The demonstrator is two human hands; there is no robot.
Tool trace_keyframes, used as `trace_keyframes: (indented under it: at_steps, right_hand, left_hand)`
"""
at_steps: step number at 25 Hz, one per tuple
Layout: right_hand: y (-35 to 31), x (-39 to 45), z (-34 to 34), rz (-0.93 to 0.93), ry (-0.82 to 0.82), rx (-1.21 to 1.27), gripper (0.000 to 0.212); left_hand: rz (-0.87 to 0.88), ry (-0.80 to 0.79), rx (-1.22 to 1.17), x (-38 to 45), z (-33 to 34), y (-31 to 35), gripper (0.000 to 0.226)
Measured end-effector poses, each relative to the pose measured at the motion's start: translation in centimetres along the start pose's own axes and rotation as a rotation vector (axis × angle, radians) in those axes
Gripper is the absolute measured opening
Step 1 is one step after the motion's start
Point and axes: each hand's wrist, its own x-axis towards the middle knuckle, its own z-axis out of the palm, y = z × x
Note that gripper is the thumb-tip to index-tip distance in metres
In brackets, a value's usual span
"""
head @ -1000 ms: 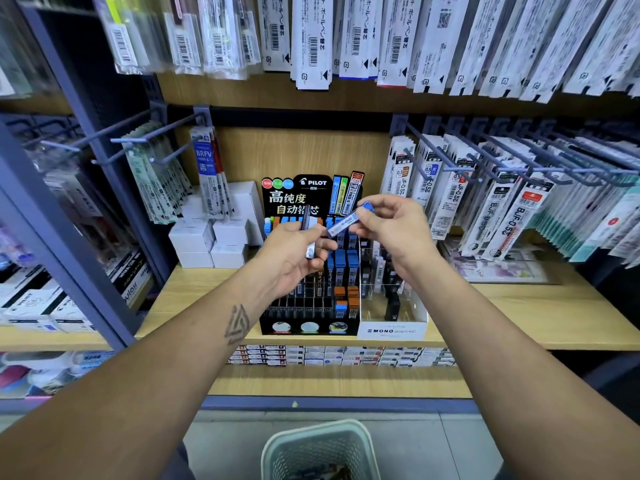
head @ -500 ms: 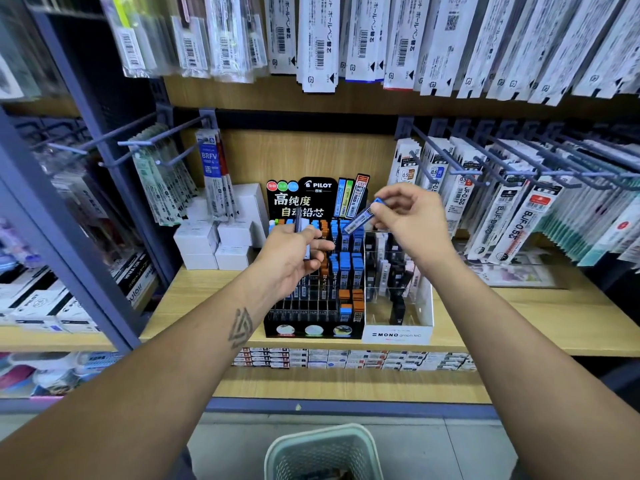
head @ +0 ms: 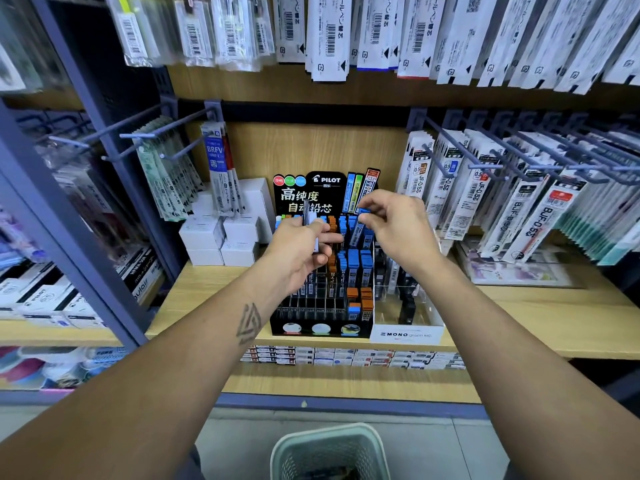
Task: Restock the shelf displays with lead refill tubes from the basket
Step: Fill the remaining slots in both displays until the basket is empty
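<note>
Hands are up in front of a black rack (head: pixel 322 306) of lead tubes on a wood shelf (head: pixel 519 317). The right hand (head: pixel 394 233) pinches a blue-capped tube (head: pixel 358 228) by its top, between thumb and fingers. The tube hangs tilted just over the blue tubes at the back of the rack. The left hand (head: pixel 298 258) has its fingers curled round a few more tubes (head: pixel 310 225), which stick up past the thumb. This hand hides the middle rows of the rack.

Orange and blue tubes fill slots on the right side of the rack. Many front slots on the left look dark, and I cannot tell what is in them. A tall sign (head: pixel 311 192) stands at the back of the rack. Just right of the rack sits a clear box (head: pixel 408 320) with dark tubes inside.

White boxes (head: pixel 221 237) are stacked to the left of the rack. Hooks (head: pixel 554 161) to the right hold hanging packs (head: pixel 512 209), close to the right hand. More packs (head: pixel 329 32) hang from the shelf above. A pale green basket (head: pixel 329 452) sits low down, between the two arms and well apart from the rack. What lies in it is too dark to tell.
</note>
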Motion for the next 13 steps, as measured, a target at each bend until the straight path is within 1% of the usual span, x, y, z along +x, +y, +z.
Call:
trace_keyframes:
  at_steps: [5, 9, 11, 13]
  right_hand:
    - [0.1, -0.1, 0.0, -0.017, -0.006, -0.003, 0.016]
    - [-0.2, -0.2, -1.0, 0.073, -0.017, 0.152, 0.013]
    - [-0.2, -0.4, -1.7, 0.108, -0.101, 0.232, 0.017]
    - [0.0, -1.0, -1.9, 0.128, -0.212, 0.237, 0.018]
  left_hand:
    - [-0.004, -0.002, 0.01, -0.1, 0.0, 0.0, 0.016]
    - [-0.023, -0.007, 0.076, -0.2, -0.1, -0.1, 0.017]
    - [-0.036, -0.016, 0.127, -0.3, -0.2, -0.1, 0.013]
    - [-0.043, -0.02, 0.164, -0.3, -0.2, -0.2, 0.011]
